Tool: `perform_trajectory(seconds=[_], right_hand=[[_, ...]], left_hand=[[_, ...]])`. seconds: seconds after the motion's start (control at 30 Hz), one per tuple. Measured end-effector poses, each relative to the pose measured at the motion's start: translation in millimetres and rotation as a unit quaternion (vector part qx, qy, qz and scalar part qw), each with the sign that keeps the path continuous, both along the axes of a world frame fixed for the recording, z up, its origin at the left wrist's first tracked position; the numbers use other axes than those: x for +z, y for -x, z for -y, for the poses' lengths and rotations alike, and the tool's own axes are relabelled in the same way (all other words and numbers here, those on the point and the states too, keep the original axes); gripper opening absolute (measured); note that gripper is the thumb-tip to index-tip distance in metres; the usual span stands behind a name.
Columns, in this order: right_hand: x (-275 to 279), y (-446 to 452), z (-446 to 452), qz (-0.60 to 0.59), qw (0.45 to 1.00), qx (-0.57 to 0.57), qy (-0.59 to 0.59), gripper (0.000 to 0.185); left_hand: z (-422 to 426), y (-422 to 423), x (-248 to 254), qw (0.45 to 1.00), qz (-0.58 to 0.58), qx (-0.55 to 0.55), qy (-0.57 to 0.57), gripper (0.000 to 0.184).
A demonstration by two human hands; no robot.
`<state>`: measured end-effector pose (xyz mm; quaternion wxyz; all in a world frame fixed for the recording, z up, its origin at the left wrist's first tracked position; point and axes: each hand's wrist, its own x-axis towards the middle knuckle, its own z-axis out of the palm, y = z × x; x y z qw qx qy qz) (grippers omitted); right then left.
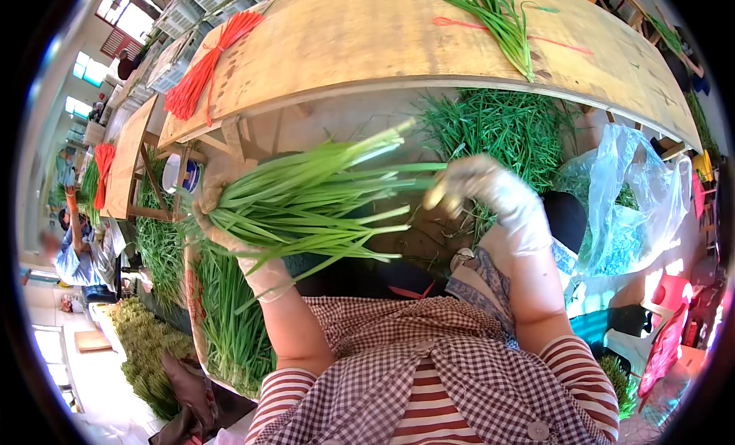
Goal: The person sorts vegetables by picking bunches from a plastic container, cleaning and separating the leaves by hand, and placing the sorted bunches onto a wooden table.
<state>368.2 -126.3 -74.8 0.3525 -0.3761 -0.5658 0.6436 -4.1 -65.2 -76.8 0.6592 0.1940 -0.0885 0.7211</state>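
Note:
My left hand (217, 207), in a thin glove, is closed around a loose bunch of garlic chives (306, 196). The green leaves fan out to the right, their pale cut ends spread apart. My gloved right hand (486, 196) is slightly blurred, its fingers curled at the right side of the bunch. A few longer stalks stretch out from the bunch to these fingers and seem to be pinched there. Below my left forearm, more chives (230, 315) lie in a long container beside my lap.
On the wooden table (344, 47) lie red ties (210, 70) and a small chive bundle (498, 24) with a red tie under it. A heap of green leaves (505, 131) covers the floor beneath. At right stands a clear plastic bag (632, 207); a co-worker (80, 253) is at far left.

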Motion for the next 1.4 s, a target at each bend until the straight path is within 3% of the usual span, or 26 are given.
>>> perform_trajectory(seconds=[0.03,0.07,0.1,0.13,0.17,0.23,0.27,0.3,0.37,0.47,0.57,0.6,0.63,0.7,0.73,0.77,0.83,0.9,0.97,1.03,1.07,1.13,1.23,1.3,1.37,1.4], right_hand=[[-24,-22,-8,-0.124,0.985,-0.053,-0.108,0.022],[-27,-38,-17,-0.011,0.973,-0.200,-0.117,0.024],[-37,-60,-23,-0.118,0.945,-0.304,-0.024,0.022],[-44,-67,-28,0.026,0.918,-0.395,-0.031,0.031],[-54,-70,-27,0.206,0.893,-0.395,-0.059,0.035],[-52,-46,-20,0.538,0.756,-0.356,-0.106,0.046],[-54,-29,-20,0.363,0.884,-0.290,-0.051,0.052],[-55,-8,-21,0.167,0.964,-0.209,0.009,0.059],[-29,36,-8,0.139,0.977,-0.159,0.010,0.052],[-25,70,-7,0.085,0.988,-0.098,0.081,0.033],[-48,68,-13,-0.116,0.965,-0.114,0.207,0.029],[-40,67,-12,-0.123,0.957,-0.136,0.223,0.025],[-38,68,-11,-0.110,0.966,-0.127,0.198,0.024],[-34,73,-8,-0.083,0.980,-0.111,0.146,0.023],[6,81,-10,0.007,0.970,-0.117,0.214,0.023],[-11,82,-11,0.024,0.979,-0.118,0.164,0.025],[-22,74,-8,0.163,0.986,-0.010,0.033,0.030],[-36,77,0,0.088,0.995,-0.038,-0.015,0.037],[-58,80,-3,0.091,0.992,0.022,-0.090,0.041],[-46,85,-3,0.232,0.941,0.071,-0.236,0.038],[-68,86,0,0.126,0.932,0.010,-0.340,0.033],[-49,80,6,0.014,0.979,-0.009,-0.205,0.027],[-42,70,5,0.145,0.926,-0.081,-0.339,0.018],[-25,56,9,0.377,0.861,-0.120,-0.321,0.018],[-38,27,2,0.273,0.893,-0.172,-0.314,0.019],[-47,14,-7,0.360,0.866,-0.236,-0.255,0.016]], left_hand=[[3,6,-1,1.000,-0.012,-0.009,-0.003,0.016],[3,15,-1,1.000,-0.023,-0.019,-0.007,0.016],[3,16,0,0.998,0.028,-0.047,-0.019,0.014],[3,17,1,0.994,0.079,-0.074,-0.030,0.012],[2,20,-2,0.985,0.132,-0.108,-0.024,0.012],[-1,31,-11,0.981,0.155,-0.113,-0.011,0.011],[-4,33,-14,0.989,0.125,-0.083,-0.003,0.011],[-6,36,-18,0.994,0.095,-0.054,0.006,0.011],[-4,23,-20,0.999,0.021,0.034,0.032,0.010],[-6,7,-18,0.997,0.082,-0.006,-0.006,0.009],[4,-8,-4,0.975,0.191,-0.112,-0.024,0.009],[2,-4,-6,0.990,0.128,-0.055,-0.014,0.010],[1,-2,-7,0.998,0.063,0.001,-0.004,0.010],[2,-6,-5,0.966,0.207,-0.153,-0.020,0.008],[0,-8,-6,0.959,0.227,-0.169,-0.016,0.009],[-1,-11,-7,0.952,0.246,-0.184,-0.012,0.010],[-7,-8,-14,0.979,0.180,-0.091,0.019,0.016],[-9,-5,-15,0.979,0.166,-0.108,0.042,0.023],[-8,-11,-13,0.984,0.143,-0.103,0.035,0.022],[-4,-18,-8,0.990,0.112,-0.074,0.045,0.023],[-3,-19,-7,0.993,0.091,-0.050,0.058,0.024],[2,-24,-3,0.992,0.091,-0.050,0.065,0.025],[5,-26,9,0.995,0.084,-0.029,0.044,0.024],[13,-21,14,0.991,0.100,-0.091,0.010,0.016],[4,11,10,0.994,0.084,-0.057,-0.048,0.010],[3,26,10,0.997,0.054,0.010,-0.045,0.011]])
